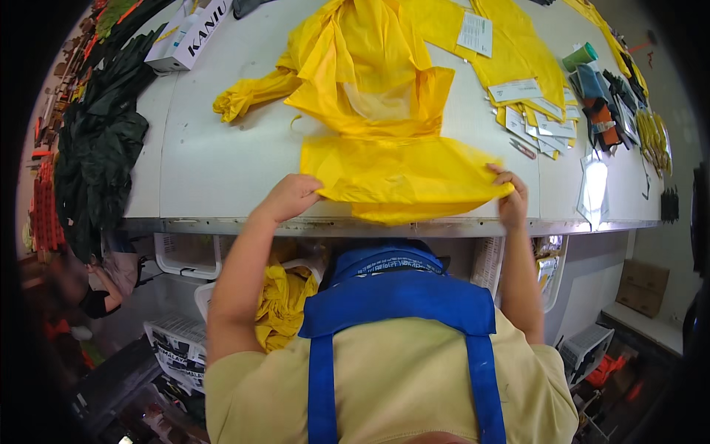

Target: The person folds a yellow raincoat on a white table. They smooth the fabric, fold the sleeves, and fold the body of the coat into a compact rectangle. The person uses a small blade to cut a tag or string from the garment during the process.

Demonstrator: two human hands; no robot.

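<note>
A thin yellow raincoat (370,81) is spread on the white table (192,140), a bunched sleeve lying to its left. Its near panel reaches the table's front edge and hangs a little over it. My left hand (294,196) is closed on the panel's left corner. At the opposite corner, my right hand (510,194) pinches the same panel, slightly blurred. Between the two hands the cloth is stretched out, with a whitish patch of lining showing farther up.
Right of the raincoat lie more yellow garments (518,52), white labels (551,126), small snips (523,149) and a green roll (580,57). Dark green cloth (100,155) and a white box (188,37) are at left. Below stand white baskets (187,255) and yellow cloth (285,303). Another person's arm (107,288) shows at lower left.
</note>
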